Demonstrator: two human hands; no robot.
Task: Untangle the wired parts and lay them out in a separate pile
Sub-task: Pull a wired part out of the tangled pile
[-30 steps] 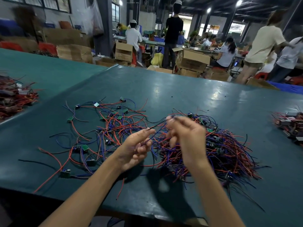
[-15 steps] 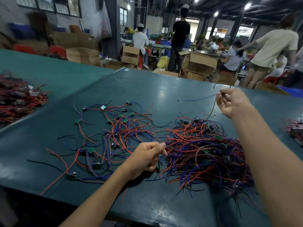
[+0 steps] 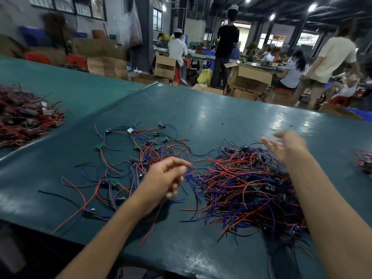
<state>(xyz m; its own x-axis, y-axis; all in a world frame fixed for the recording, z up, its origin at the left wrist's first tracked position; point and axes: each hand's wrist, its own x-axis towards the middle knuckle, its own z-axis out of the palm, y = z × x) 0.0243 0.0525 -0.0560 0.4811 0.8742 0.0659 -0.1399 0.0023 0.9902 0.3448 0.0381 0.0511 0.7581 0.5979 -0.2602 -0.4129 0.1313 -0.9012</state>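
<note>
**Head view, near to far.** Nearest you, the green table (image 3: 201, 248) carries both groups of wired parts. Your left hand (image 3: 165, 180) hangs low between the two. Its fingers are half curled and motion-blurred, so whether its grip pinches a wire cannot be told. Just to its right lies the tangled heap (image 3: 241, 190), a dense knot of red, blue and black leads with small boards buried in it. Your right hand (image 3: 287, 150) is over the heap's far side, grip released, fingers spread, holding nothing. To the left, the laid-out parts (image 3: 141, 150) lie loosely spread, each small green circuit board (image 3: 114, 181) trailing its leads. Several leads cross, and this pile's right fringe nearly meets the heap.

**Judged step:** choosing the next part to draw out.
- Take a board at the heap's rim rather than a bare lead.
- Steady the heap with your other hand.
- Lift slowly along the line of the leads, so neighbours slip off instead of tightening.
- Set the freed part on the left side of the laid-out parts, well apart from the heap, so the two groups do not merge.

Farther off, the left wire pile (image 3: 22, 119) lies on the neighbouring surface and the right wire pile (image 3: 365, 161) at the frame's edge. Beyond the table stand cardboard cartons (image 3: 249, 79) and workers (image 3: 227, 43).
</note>
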